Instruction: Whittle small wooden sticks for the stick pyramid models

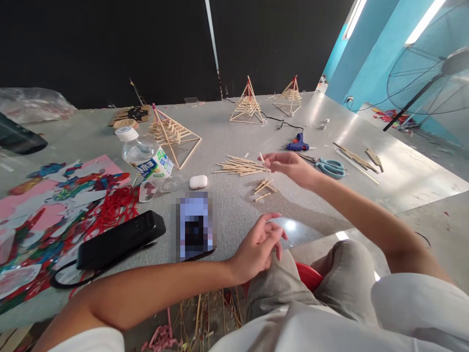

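Right arm (361, 210) extended far, our right hand (291, 167) pinched; left forearm (164, 291) angled in from near left, our left hand (256, 249) loosely curled.

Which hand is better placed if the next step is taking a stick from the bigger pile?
Right, I'd say. The right hand is beside the bigger pile, though it appears to pinch a stick. The left hand is farther off, nearer the body.

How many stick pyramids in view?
3: left pyramid just right of the bottle; middle pyramid near the back; right pyramid also near the back, further right. No others visible.
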`<state>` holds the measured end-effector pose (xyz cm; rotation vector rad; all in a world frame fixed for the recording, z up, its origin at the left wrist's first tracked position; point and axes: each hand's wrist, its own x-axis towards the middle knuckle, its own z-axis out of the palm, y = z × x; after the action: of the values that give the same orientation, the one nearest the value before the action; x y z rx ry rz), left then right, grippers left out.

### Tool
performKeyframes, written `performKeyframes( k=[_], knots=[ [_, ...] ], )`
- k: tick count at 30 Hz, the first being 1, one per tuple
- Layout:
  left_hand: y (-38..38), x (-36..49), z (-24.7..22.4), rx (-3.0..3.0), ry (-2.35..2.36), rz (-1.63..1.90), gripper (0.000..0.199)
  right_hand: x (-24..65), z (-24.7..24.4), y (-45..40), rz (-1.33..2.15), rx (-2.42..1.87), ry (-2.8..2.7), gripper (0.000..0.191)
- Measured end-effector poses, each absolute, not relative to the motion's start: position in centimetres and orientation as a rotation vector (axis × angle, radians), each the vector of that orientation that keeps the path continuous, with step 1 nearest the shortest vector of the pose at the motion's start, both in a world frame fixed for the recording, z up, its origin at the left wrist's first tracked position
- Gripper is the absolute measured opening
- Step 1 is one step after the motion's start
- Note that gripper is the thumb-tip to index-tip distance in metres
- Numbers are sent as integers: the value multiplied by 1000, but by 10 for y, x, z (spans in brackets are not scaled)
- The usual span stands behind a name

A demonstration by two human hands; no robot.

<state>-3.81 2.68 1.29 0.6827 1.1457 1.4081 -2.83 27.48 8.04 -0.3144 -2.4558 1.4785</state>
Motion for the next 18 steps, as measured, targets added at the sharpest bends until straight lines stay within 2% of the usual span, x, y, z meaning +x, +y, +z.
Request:
performKeyframes(
  k=[3, 8, 12, 18],
  knots=[
    [30, -40, 17, 603, 1141, 1481, 71, 24, 52, 239, 1978, -366, -2055, 38],
    [32, -43, 23, 599, 1167, 1438, 58, 59, 20, 186, 2281, -433, -1702, 38],
    [31, -42, 22, 580, 1174, 1428, 52, 66, 19, 169, 2281, -421, -1601, 38],
    [30, -43, 21, 658, 1144, 1348, 45, 85, 17, 175, 2011, -347, -1696, 36]
  ],
)
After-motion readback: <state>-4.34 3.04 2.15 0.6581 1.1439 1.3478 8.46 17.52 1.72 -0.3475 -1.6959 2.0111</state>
